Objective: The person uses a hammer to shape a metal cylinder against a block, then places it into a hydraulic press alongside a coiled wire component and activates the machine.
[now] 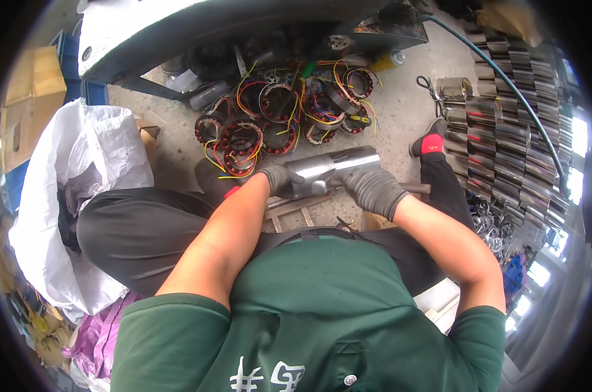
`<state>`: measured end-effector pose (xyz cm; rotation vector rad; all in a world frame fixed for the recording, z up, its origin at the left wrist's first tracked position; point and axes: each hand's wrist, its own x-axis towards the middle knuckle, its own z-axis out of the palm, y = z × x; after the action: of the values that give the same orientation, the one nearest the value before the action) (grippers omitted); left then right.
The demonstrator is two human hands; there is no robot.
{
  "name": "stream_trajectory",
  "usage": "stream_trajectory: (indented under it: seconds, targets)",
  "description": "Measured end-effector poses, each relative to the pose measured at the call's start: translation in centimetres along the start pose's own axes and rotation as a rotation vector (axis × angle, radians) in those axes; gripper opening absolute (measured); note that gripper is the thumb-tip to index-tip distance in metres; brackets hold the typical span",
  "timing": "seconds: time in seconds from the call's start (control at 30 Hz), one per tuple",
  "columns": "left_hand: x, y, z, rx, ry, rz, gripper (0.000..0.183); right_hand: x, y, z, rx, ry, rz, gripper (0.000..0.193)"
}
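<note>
A shiny metal cylinder (354, 157) lies sideways between my hands, above my lap. My left hand (282, 180), in a grey work glove, is closed on its left end. My right hand (377, 190), gloved the same way, grips its near side, with the fingertips towards the middle of the tube. Some of the fingers are hidden by the hands themselves. Just beyond the cylinder, several ring-shaped motor stators (241, 136) with red windings and loose yellow, red and blue wires lie in a heap on the floor.
Rows of stacked metal cylinders (498, 140) stand at the right, with a dark hose (514, 91) curving over them. A white woven sack (44, 215) and a cardboard box (34, 98) are at the left. A white machine frame (159, 39) spans the far side.
</note>
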<state>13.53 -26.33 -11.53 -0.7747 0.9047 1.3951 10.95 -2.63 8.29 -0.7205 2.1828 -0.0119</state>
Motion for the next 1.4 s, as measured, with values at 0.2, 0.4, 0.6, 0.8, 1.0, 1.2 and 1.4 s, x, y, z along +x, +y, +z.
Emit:
stream_trajectory:
  seconds: [0.2, 0.4, 0.6, 0.8, 1.0, 1.2, 1.4]
  targets:
    - [2.7, 0.3, 0.4, 0.019, 0.13, -0.02, 0.046, -2.2, 2.3, 0.6, -0.063, -0.052, 0.094, 0.032]
    - [7.6, -1.5, 5.6, 0.047, 0.532, 0.304, 0.042, -4.9, 3.2, -0.3, -0.037, 0.06, 0.192, 0.026]
    - [8.5, -0.7, 8.1, 0.249, 0.017, 0.47, 0.046, -5.2, 3.0, -1.0, -0.019, 0.004, 0.143, 0.028]
    - [6.8, 0.1, 11.1, -0.175, -0.102, 0.214, 0.054, -4.8, 2.3, 2.5, 0.006, 0.055, -0.006, 0.037]
    - [6.2, -1.0, 10.0, -0.023, -0.144, 0.493, 0.061, -4.4, 3.0, 2.4, -0.013, -0.045, 0.071, 0.029]
    - [7.3, -1.1, 8.7, -0.008, -0.107, 0.459, 0.056, -2.8, 2.3, 0.8, 0.0, -0.007, -0.008, 0.03]
    - [5.9, -0.5, 8.4, 0.123, -0.039, 0.433, 0.052, -3.7, 6.5, 3.4, -0.07, -0.037, 0.104, 0.023]
